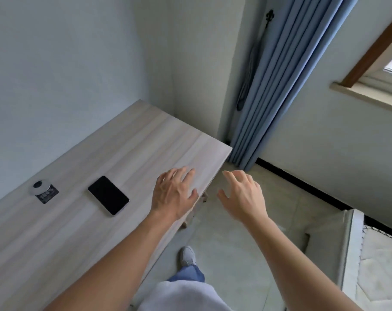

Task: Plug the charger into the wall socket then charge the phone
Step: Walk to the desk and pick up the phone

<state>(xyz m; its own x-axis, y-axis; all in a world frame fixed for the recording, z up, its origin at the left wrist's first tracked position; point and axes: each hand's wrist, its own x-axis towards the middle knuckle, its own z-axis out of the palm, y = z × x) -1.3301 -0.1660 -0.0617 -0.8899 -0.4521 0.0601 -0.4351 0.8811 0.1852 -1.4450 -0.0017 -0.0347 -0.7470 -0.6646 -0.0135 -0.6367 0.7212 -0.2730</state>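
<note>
Step in hand: the very start, as I judge it; nothing is plugged in and neither hand holds anything.
Left hand (pixel 175 194): hovers palm down over the desk's right edge, fingers (pixel 186 173) spread wide and empty.
Right hand (pixel 242 196): just off that edge, above the floor (pixel 235 243), fingers loosely fanned and empty.
Phone (pixel 108 195): flat, face up, on the desk to the left of the left hand, near the middle of the top; a smooth dark glass slab with rounded corners and a pale rim.
Small device (pixel 43 190): farther left, towards the desk's wall-side edge; a round whitish cap on a dark squarish base with faint print. Whether it is the charger I cannot tell.
Desk (pixel 145 140): pale wood-grain laminate, matte, with straight, sharp edges.
Far corner: heavy blue pleated curtain (pixel 278 86), with a thin dark cord (pixel 246 81) hanging on the wall beside it; no wall socket shows anywhere.
Next move: probably find the charger and a socket first, then pinch the plug body firmly.
</note>
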